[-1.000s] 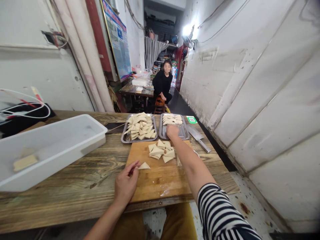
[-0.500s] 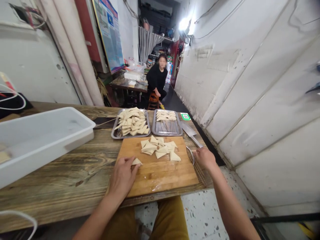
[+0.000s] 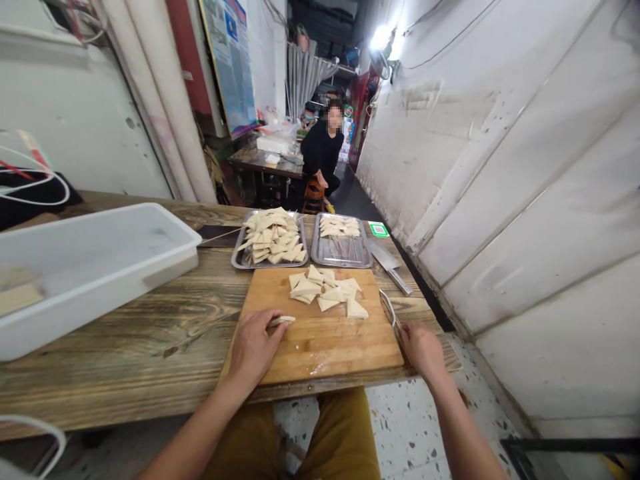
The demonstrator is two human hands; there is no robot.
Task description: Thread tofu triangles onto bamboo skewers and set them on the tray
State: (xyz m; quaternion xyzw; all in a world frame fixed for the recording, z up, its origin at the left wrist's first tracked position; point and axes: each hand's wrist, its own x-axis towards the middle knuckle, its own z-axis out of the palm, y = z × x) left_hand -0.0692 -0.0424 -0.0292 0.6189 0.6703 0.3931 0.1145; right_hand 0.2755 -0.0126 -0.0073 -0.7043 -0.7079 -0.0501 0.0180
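A pale triangular piece (image 3: pixel 281 321) is pinched between thumb and fingertips of the left hand (image 3: pixel 253 348), at the near left part of the wooden cutting board (image 3: pixel 320 347). The right hand (image 3: pixel 423 347) is laid at the board's right edge, fingers curled over thin bamboo skewers (image 3: pixel 389 311); whether one is actually gripped cannot be told. A loose pile of cut triangles (image 3: pixel 325 292) is seen on the far half of the board. Beyond it two steel trays are set side by side: the left tray (image 3: pixel 240 261) heaped with triangles, the right tray (image 3: pixel 341 255) holding a few. A cleaver (image 3: pixel 389 265) is placed right of the trays. A white plastic tub (image 3: pixel 90 267) is noted at far left on the table (image 3: pixel 125 360)
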